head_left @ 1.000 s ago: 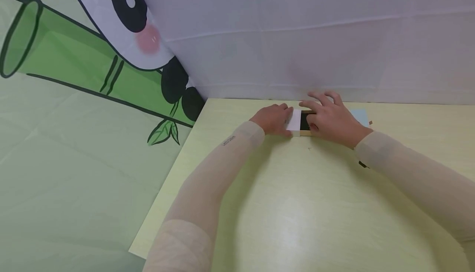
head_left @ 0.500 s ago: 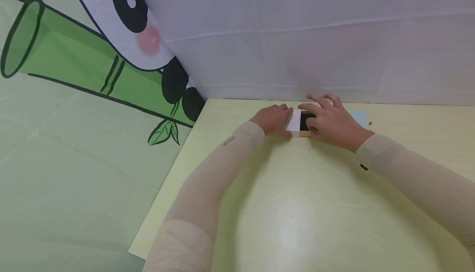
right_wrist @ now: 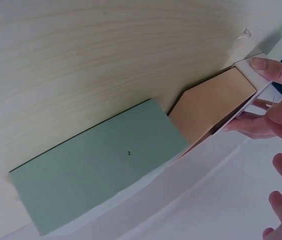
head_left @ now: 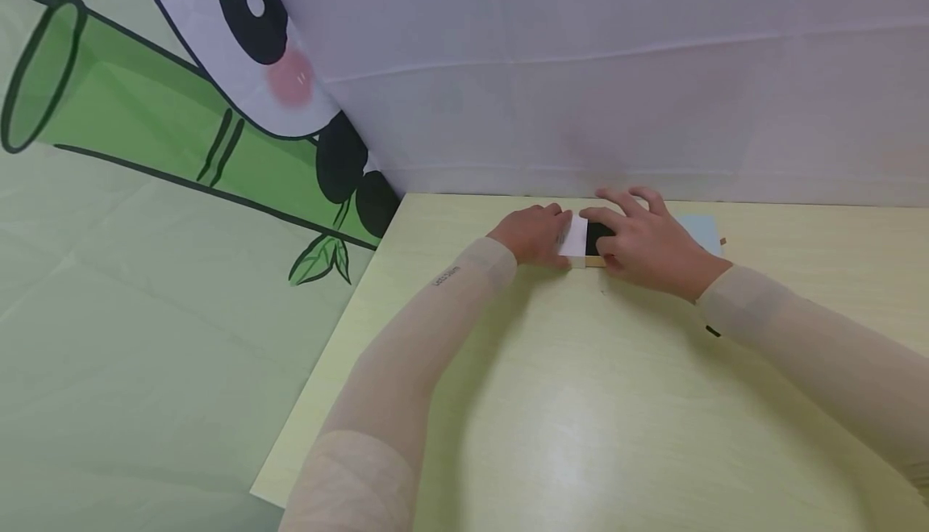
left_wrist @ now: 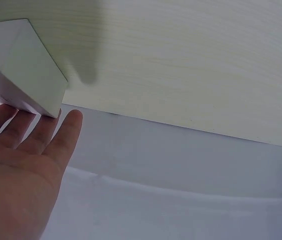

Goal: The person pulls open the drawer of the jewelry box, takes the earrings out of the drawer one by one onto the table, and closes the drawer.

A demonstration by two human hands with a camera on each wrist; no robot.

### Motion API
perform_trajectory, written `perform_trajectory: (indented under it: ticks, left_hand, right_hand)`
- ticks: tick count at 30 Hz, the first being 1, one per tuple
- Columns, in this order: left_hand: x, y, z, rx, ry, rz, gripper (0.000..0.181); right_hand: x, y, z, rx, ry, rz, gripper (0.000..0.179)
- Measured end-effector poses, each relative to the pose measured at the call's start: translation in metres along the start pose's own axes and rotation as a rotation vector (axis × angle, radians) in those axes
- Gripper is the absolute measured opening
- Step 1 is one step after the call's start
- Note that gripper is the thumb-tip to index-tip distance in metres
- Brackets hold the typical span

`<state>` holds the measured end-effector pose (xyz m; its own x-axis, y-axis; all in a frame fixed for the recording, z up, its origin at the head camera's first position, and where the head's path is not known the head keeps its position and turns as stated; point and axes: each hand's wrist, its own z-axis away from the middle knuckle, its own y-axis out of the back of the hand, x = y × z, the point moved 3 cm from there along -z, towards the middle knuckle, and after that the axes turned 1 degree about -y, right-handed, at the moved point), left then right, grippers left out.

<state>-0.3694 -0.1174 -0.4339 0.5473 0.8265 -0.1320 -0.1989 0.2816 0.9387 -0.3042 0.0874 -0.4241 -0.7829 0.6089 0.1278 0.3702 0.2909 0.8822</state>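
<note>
A long, narrow drawer box lies along the table's back edge, with a white end [head_left: 575, 235], a black inside [head_left: 597, 235] and a light blue-green section [head_left: 702, 230]. Its tan side [right_wrist: 213, 102] shows in the right wrist view. My left hand [head_left: 533, 234] grips the white end, thumb on the near side and fingers behind. Over the black inside is my right hand [head_left: 653, 248], thumb and index finger together, other fingers raised. A tiny, thin, pale wire-like piece [right_wrist: 270, 104] shows at its fingertips; its kind is unclear.
A tiny wire-like item [right_wrist: 246, 34] lies on the pale wooden table [head_left: 566, 403] near the box. A brown tab [head_left: 723, 241] sticks out at the box's right end. Behind the table hangs a pale cloth [head_left: 581, 72]; a green patterned cloth [head_left: 145, 314] is left.
My right hand has shifted slightly down and left over the black inside. My left hand keeps its grip on the white end, nearly still.
</note>
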Motion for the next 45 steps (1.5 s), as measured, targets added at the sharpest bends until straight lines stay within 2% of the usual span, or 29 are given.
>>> perform_trajectory:
  ticks: [7, 14, 22, 30, 37, 41, 45]
  left_hand:
    - [0.0, -0.001, -0.002, 0.002, 0.003, 0.006, 0.092]
    - [-0.001, -0.002, -0.004, 0.013, 0.003, 0.002, 0.091]
    - [-0.002, -0.003, -0.007, 0.007, 0.002, 0.001, 0.093]
    - [-0.004, -0.003, -0.01, 0.005, -0.003, 0.003, 0.092]
    - [-0.002, -0.002, -0.008, 0.008, -0.008, 0.009, 0.09]
    - [-0.002, -0.001, -0.006, 0.008, -0.003, 0.004, 0.089]
    - [-0.001, 0.0, -0.004, 0.009, -0.001, 0.004, 0.089]
  right_hand:
    - [0.0, 0.0, 0.001, 0.008, 0.017, -0.003, 0.026]
    - [0.001, 0.003, 0.004, -0.018, 0.021, 0.005, 0.021]
    - [-0.001, 0.001, 0.008, -0.011, 0.068, -0.013, 0.017]
    - [-0.004, -0.001, 0.01, -0.042, 0.094, 0.008, 0.016]
    - [-0.007, -0.002, 0.011, -0.078, 0.12, 0.019, 0.013]
    - [-0.009, -0.004, 0.011, -0.111, 0.132, 0.016, 0.02]
    - [-0.01, -0.007, 0.013, -0.102, 0.15, 0.019, 0.024]
